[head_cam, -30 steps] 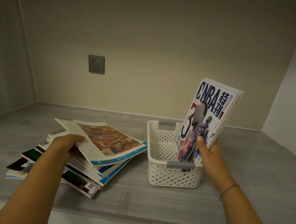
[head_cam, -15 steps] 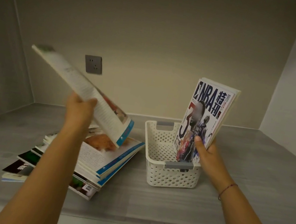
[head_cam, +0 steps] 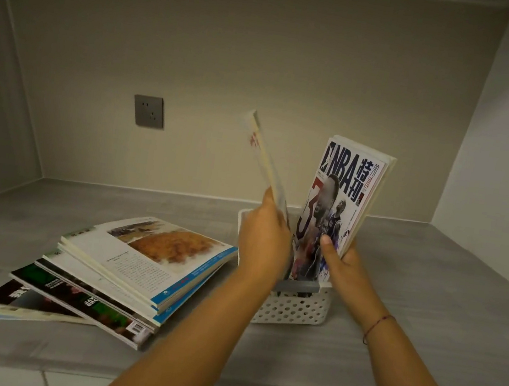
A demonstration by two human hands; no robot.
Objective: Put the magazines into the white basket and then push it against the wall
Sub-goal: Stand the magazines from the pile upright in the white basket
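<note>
Left hand (head_cam: 264, 237) grips a blurred magazine (head_cam: 263, 157) over white basket (head_cam: 292, 307); right hand (head_cam: 343, 265) holds upright NBA magazines (head_cam: 341, 199) inside.

The basket (head_cam: 291, 310) is white w/ a regular pattern of small round holes; its handle strip (head_cam: 298, 287) is grey. The NBA magazine (head_cam: 340, 205) has a white cover w/ dark blue letters, a big red "3" and dark blue-black figures. The thin magazine (head_cam: 263, 157) shows a pale cream edge w/ a red mark (blurred, no more detail). In the stack (head_cam: 137, 261), the top page is white w/ an orange-brown pic and blue border; lower covers are black and green. The socket (head_cam: 148, 111) is grey, the wall (head_cam: 266, 62) beige, the shelf (head_cam: 428, 301) grey w/ light streaks. The thread bracelet (head_cam: 376, 327) is red.
</note>
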